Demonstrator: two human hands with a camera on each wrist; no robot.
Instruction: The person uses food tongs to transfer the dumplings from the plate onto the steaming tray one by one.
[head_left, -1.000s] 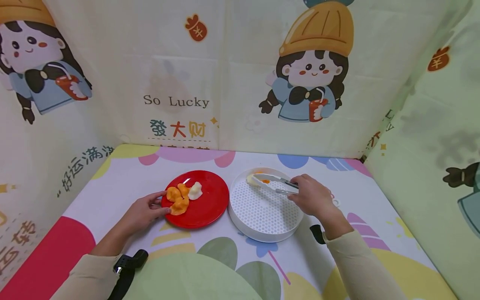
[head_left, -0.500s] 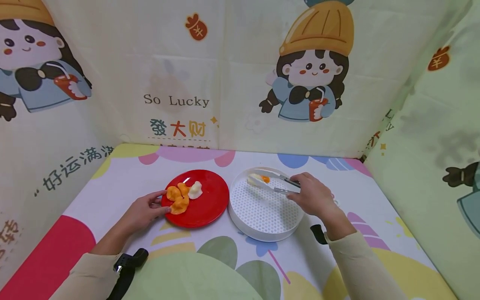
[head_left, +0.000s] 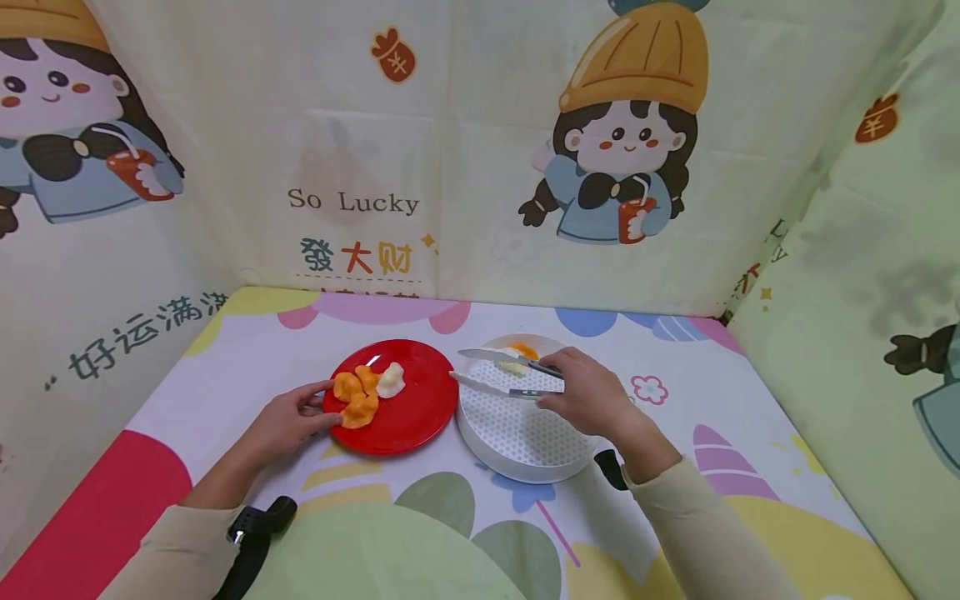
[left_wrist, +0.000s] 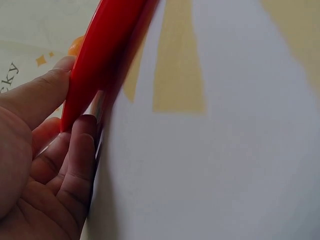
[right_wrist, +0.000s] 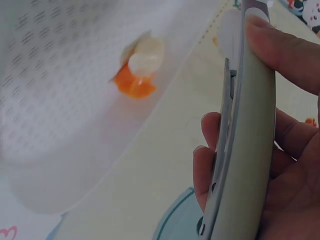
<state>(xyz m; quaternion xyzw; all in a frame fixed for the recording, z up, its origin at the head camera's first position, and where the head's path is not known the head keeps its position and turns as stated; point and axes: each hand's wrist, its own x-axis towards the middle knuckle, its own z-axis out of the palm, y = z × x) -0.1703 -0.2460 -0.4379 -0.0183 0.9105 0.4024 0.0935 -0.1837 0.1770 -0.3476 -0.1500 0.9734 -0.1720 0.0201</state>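
In the head view my left hand grips the left rim of a red plate. The left wrist view has the thumb on top of the rim and fingers curled below it. Three orange dumplings and a white dumpling lie on the plate. My right hand holds metal-handled tongs, their arms spread and tips near the plate's right rim, with no dumpling visible between them. Behind the tongs, white dumplings and an orange dumpling sit in the white perforated steamer tray.
The plate and tray stand side by side on a colourfully patterned tablecloth. A printed cloth backdrop rises behind the table and along both sides. Black straps with cameras sit on the wrists.
The right hand has drawn the tongs left, away from the dumplings at the tray's back, and their arms have spread wider. The left hand and plate stay where they were.
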